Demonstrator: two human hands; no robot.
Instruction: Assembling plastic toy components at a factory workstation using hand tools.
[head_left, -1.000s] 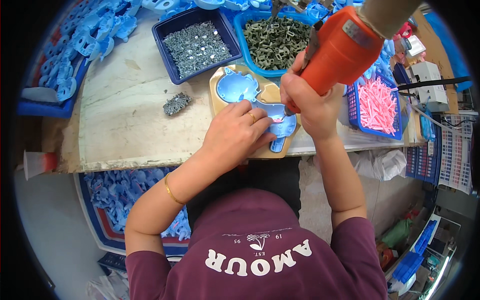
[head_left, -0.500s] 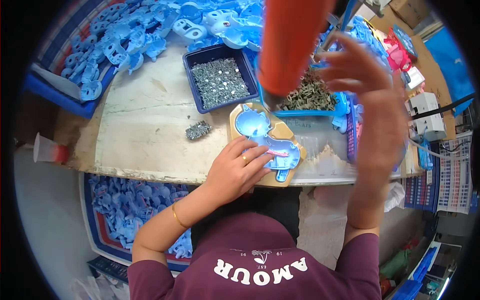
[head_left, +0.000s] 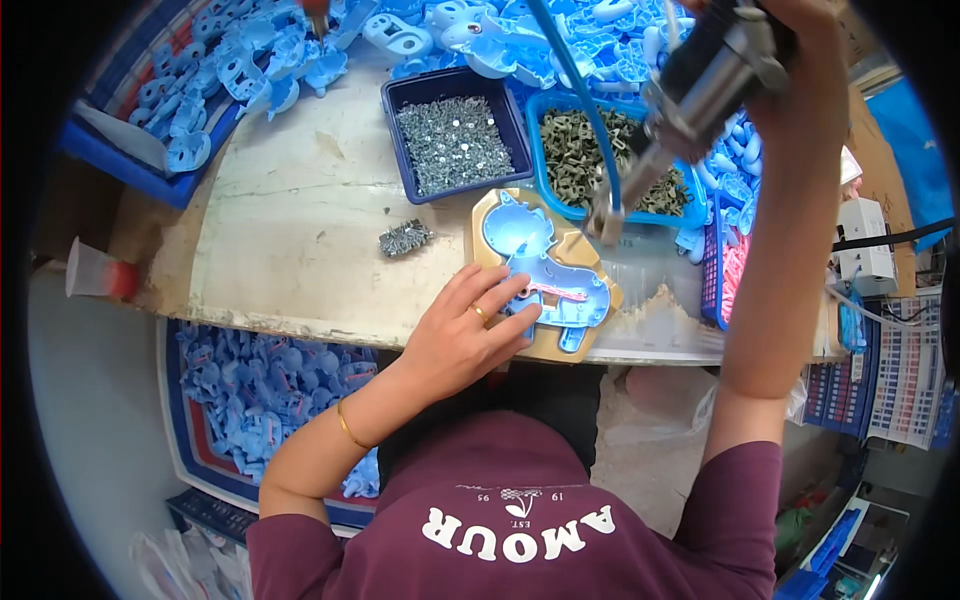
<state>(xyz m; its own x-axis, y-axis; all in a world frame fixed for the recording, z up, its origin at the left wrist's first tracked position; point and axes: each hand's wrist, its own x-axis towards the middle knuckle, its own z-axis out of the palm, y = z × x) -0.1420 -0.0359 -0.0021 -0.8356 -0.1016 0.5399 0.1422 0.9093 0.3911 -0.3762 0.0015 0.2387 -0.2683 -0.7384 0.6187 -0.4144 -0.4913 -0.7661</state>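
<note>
Head view. The blue plastic shell (head_left: 550, 270) lies hollow side up in a tan fixture (head_left: 482, 240) by the near edge of the worktable (head_left: 280, 240). A pink strip (head_left: 560, 292) lies inside the shell's wider section. The left hand (head_left: 475, 325) rests on the shell's lower left side, fingers loosely spread, not wrapped around anything.

The right hand (head_left: 800, 20), partly cut off by the upper edge, is closed around the dark upper body of a metal tool (head_left: 690, 110); its fingertips cannot be made out. The tool's lower end stands beside the fixture's upper right side, in front of a light-blue tub (head_left: 540, 170) of olive pieces. A blue hose (head_left: 575, 70) passes nearby.

A navy tray (head_left: 398, 165) of small metal parts stands left of the tub; a small metal heap (head_left: 405, 238) lies on the tabletop.

Writing: the maroon shirt (head_left: 520, 530) bears arched white capitals, upside down in this view, with smaller characters and a plant emblem above. Any marking on the white box (head_left: 865, 240) is too small to read.
</note>
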